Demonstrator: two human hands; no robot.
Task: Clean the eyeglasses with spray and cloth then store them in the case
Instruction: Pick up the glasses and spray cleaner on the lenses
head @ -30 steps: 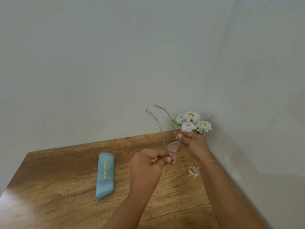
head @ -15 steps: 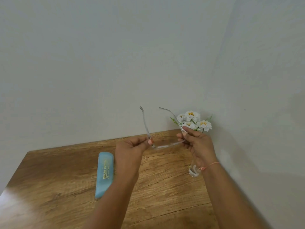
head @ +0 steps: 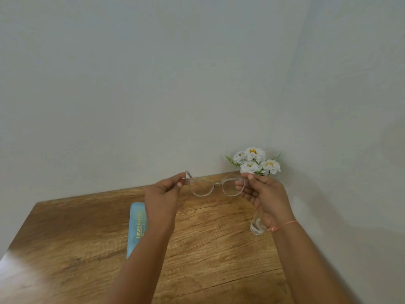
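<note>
The clear-framed eyeglasses (head: 215, 185) are held in the air above the wooden counter (head: 87, 249), lenses facing the camera. The left hand (head: 163, 197) has its grip pinched on the left hinge, and the right hand (head: 266, 195) has its grip closed on the right lens rim. The blue eyeglass case (head: 136, 227) lies shut on the counter, partly hidden behind the left forearm. A glass vase (head: 256, 227) with white flowers (head: 255, 161) stands behind the right hand, mostly covered.

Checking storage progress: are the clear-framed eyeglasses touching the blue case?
Apart. The head view shows the clear-framed eyeglasses held above the table, away from the blue case.
</note>
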